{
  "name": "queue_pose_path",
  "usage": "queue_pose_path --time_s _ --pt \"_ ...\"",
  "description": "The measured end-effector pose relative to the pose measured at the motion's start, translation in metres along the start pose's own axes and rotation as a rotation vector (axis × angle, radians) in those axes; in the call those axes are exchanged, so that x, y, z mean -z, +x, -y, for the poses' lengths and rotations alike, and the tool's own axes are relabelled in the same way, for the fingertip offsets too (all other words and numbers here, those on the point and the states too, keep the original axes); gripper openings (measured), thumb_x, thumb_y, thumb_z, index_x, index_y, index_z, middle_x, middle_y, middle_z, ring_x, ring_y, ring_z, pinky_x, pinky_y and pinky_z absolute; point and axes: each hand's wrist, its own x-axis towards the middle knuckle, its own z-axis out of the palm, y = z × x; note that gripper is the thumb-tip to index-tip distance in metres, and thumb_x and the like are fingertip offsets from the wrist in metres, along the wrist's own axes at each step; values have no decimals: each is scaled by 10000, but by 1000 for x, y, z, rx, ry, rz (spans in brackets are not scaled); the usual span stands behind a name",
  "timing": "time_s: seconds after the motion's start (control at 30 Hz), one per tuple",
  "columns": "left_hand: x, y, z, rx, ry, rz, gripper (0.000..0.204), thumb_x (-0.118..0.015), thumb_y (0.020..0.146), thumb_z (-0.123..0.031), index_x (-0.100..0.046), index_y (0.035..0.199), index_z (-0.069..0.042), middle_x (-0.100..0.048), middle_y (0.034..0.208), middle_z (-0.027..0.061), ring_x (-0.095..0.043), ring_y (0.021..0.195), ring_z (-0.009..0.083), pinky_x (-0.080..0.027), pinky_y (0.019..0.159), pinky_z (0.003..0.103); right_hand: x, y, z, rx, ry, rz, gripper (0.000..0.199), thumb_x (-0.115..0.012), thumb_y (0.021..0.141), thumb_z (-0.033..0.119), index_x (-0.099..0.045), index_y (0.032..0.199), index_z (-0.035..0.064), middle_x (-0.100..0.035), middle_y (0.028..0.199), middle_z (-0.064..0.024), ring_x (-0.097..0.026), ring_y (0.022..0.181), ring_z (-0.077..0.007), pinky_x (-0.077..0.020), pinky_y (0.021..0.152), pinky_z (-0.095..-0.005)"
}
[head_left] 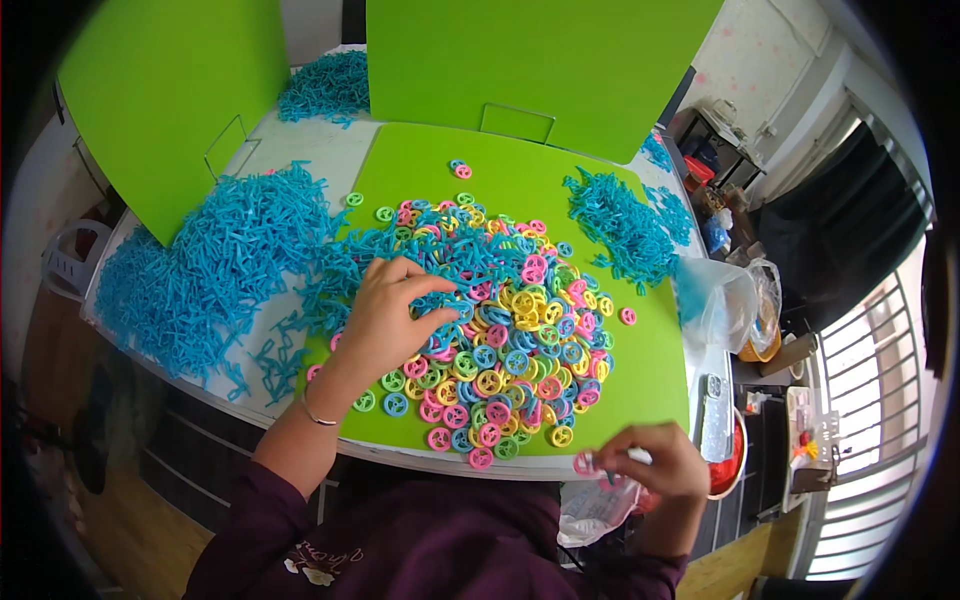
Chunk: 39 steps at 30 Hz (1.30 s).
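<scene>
My left hand (392, 308) reaches over a heap of small plastic wheels (490, 385) in pink, yellow, blue and green. Its thumb and forefinger are apart, with their tips at blue pieces on the heap's left side. Loose blue stick-like plastic pieces (390, 262) lie across the wheels there. Just off the table's front edge, my right hand (655, 462) pinches a pink spoked wheel (584, 462) between its fingertips. Something small and dark shows under those fingers, too small to name.
A large mound of blue pieces (230, 265) covers the table's left; a smaller pile (622, 228) lies at right. Green boards (540, 70) stand behind on wire supports. A clear plastic bag (715, 300) hangs at the right edge, near a phone (715, 415) and a red-lined tub (728, 465).
</scene>
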Motion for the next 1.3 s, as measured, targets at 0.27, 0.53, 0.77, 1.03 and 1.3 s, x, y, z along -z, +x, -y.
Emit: queue_pose_path --time_s 0.27,0.53,0.77,1.03,1.3 --pt "17 -3 -13 -62 146 430 770 -802 658 -172 -508 1364 -260 -494 999 57 -443 1018 248 -378 941 367 -3 -58 -21 -547 -238 341 421 -738 804 246 -623 1171 75 -680 1018 -120 -665 882 -300 -520 780 -348" --pt "5 1 -11 -106 -115 359 640 -741 723 -104 -544 1327 -187 -643 803 105 -608 768 278 -471 744 393 -22 32 -2 80 -271 -134 434 -779 741 82 -636 1150 52 -681 1004 -103 -664 893 -236 -525 771 -331" --pt "-15 -12 -24 -205 -173 370 751 -715 762 -83 -370 1429 -93 -599 946 118 -597 870 280 -478 797 400 -73 126 8 196 -745 -368 625 -756 729 63 -525 1309 95 -663 885 -105 -640 793 -271 -513 667 -351" --pt "-22 -13 -20 -91 -98 251 522 -740 772 -211 -563 1246 -82 -557 1011 85 -559 890 244 -480 800 364 -50 114 -40 -67 -32 -501 482 -663 841 -13 -515 1299 12 -680 891 -75 -658 769 -137 -525 684 -275" --pt "-18 -2 -35 277 -347 457 230 -735 803 -120 -673 1008 -36 -665 836 49 -620 743 151 -496 669 271 -54 112 -36 -57 539 -412 382 -601 910 34 -518 1279 -19 -645 885 -61 -645 842 -138 -544 685 -262"
